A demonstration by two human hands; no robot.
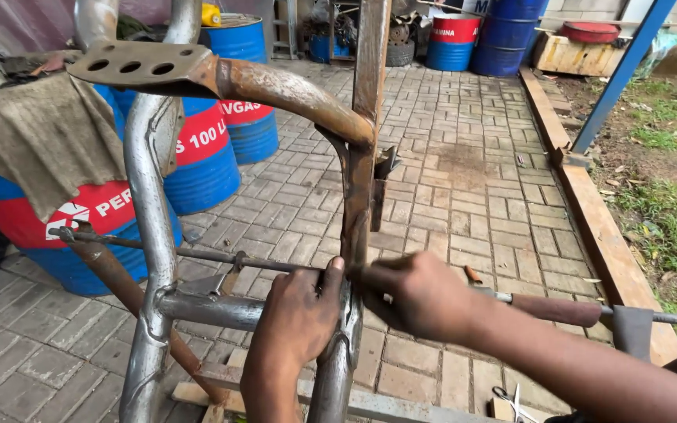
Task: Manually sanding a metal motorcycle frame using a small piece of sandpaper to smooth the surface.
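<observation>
A rusty welded metal frame [291,90] of bent tubes stands upright in front of me on brick paving. My left hand [299,313] wraps around the frame's upright tube low down, thumb pointing up. My right hand [421,294] grips the same upright from the right side, close to the left hand. A thin steel rod [197,254] runs across the frame at hand height and passes behind both hands. A flat rusty bracket with three holes [139,66] tops the frame at upper left.
Blue and red drums [205,157] stand at left, one draped with a dirty cloth [41,133]. More drums [452,39] stand at the back. A wooden plank border [605,243] edges grass at right. Scissors [511,399] lie on the paving near my right arm.
</observation>
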